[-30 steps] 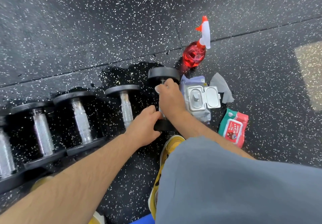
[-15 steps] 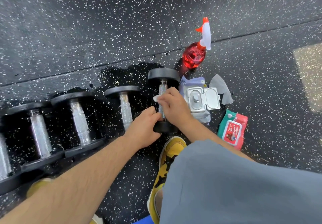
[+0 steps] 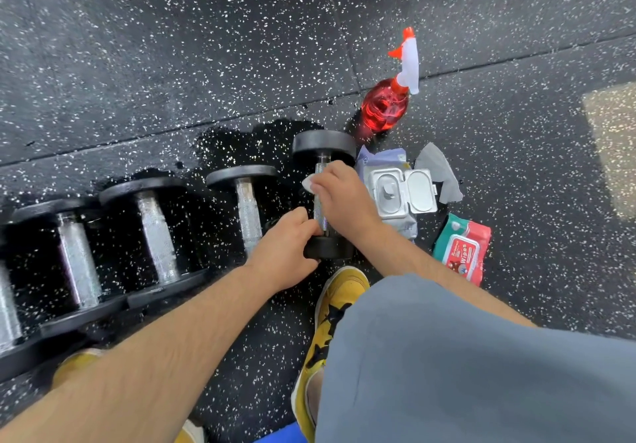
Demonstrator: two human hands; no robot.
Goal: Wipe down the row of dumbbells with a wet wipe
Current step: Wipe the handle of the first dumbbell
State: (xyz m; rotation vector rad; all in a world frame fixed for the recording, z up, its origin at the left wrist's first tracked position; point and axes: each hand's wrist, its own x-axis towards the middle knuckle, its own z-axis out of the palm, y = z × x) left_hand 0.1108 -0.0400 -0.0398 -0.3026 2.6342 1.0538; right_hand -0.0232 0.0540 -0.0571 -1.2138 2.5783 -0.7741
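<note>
Black speckled rubber floor [image 3: 172, 64] carries the row of dumbbells [image 3: 155, 232]. I see the rightmost dumbbell [image 3: 323, 146] at the row's right end, just beside the open wipes pack [image 3: 401, 194]. I read the right hand [image 3: 344, 198] as curled round its knurled handle, pressing the wet wipe [image 3: 307, 182] against the metal. The left hand [image 3: 285, 249] grips the same dumbbell at its near head. A red spray bottle [image 3: 385, 105] sits beyond.
</note>
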